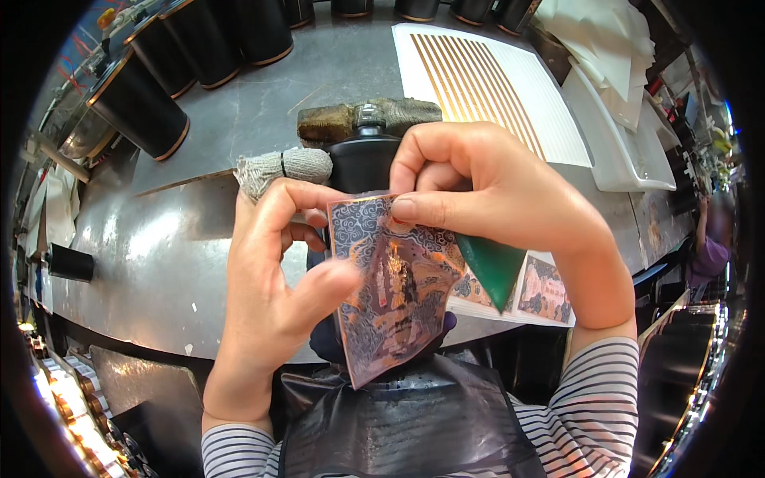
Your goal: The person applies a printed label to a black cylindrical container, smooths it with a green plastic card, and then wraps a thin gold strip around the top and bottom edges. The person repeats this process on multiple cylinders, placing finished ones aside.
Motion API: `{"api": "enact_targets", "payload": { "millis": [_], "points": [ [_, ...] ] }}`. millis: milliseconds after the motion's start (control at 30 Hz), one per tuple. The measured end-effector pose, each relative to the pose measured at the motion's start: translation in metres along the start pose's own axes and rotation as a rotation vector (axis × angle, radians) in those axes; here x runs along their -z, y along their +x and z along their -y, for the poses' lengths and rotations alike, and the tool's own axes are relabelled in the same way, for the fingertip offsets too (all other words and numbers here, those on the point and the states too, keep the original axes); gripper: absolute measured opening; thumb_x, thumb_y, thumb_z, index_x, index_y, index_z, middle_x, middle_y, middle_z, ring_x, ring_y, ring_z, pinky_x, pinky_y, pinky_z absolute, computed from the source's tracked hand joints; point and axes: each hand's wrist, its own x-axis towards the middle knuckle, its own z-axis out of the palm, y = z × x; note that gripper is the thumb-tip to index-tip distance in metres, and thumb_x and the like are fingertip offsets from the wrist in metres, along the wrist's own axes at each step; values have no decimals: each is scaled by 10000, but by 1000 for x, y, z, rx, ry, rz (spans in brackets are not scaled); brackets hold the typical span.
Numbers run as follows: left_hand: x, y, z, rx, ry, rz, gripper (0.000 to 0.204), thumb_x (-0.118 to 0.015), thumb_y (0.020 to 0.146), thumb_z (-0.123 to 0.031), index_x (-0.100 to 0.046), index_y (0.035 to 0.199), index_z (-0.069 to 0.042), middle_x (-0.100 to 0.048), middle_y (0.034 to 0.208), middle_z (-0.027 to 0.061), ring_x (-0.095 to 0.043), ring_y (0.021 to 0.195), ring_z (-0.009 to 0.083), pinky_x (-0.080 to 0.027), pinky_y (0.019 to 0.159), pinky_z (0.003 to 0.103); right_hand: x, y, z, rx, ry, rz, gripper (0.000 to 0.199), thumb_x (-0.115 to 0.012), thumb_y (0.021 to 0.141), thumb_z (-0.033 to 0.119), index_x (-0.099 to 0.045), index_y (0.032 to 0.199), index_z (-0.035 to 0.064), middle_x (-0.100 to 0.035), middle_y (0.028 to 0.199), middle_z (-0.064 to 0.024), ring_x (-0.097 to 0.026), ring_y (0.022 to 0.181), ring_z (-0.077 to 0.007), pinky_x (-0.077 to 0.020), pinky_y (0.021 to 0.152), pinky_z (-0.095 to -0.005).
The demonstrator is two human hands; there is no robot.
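Black cylinders with gold rims stand in a row along the far left and back edge of the grey metal table, their tops shut, so what they hold cannot be told; a white plastic tray at the right rear carries crumpled white paper. Beside it lies a white sheet with gold stripes. Both hands hold a patterned decal sheet up close over the near table edge, tilted and slightly curled. It shows a dense blue swirl pattern around a gold and red figure, with a pinkish border along the left and lower edges. The left hand grips its left edge, thumb pressed on the front face. The right hand pinches its top edge between thumb and forefinger, and a dark green triangular scraper juts down beneath that palm. Behind the sheet stands a black bottle, with a grey cloth roll just left of it and more printed decals lying flat at the right.
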Motion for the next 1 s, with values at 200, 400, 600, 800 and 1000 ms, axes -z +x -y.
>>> {"api": "enact_targets", "payload": {
  "millis": [200, 400, 600, 800, 1000],
  "points": [
    [-1, 16, 10, 15, 89, -121, 171, -670, 859, -132, -563, 813, -7, -491, 866, 21, -521, 717, 62, -441, 651, 187, 1, -7, -17, -86, 75, -115, 128, -673, 819, 58, -575, 827, -24, -618, 723, -26, -590, 665, -56, -461, 580, -181],
    [-4, 27, 13, -1, 17, -171, 173, -647, 879, -116, -527, 803, -16, -490, 760, -24, -445, 671, 22, -365, 611, 165, 1, -4, -27, -66, 180, -223, 149, -675, 837, 76, -560, 805, -12, -591, 710, 0, -554, 661, -23, -434, 573, -160],
    [-1, 28, 12, 39, 75, -201, 178, -634, 890, -128, -521, 803, -23, -493, 727, -34, -443, 658, 16, -357, 592, 162, -1, 3, -35, -22, 158, -250, 157, -678, 844, 102, -563, 801, 4, -583, 706, 21, -537, 654, -4, -418, 577, -146],
    [-3, 28, 10, 113, -39, -202, 167, -612, 910, -150, -549, 841, -12, -538, 741, -21, -488, 660, 27, -398, 565, 164, -13, 5, -46, 5, 194, -409, 179, -656, 877, 193, -591, 840, 31, -601, 719, 18, -514, 609, -5, -409, 564, -143],
    [0, -28, 19, 215, -99, -133, 223, -671, 873, -199, -574, 858, 1, -555, 756, -16, -500, 662, 32, -408, 597, 166, -55, -43, -61, -74, 514, -315, 245, -690, 854, 198, -581, 913, -13, -651, 729, -40, -591, 632, -51, -470, 573, -176]
  ]
}}
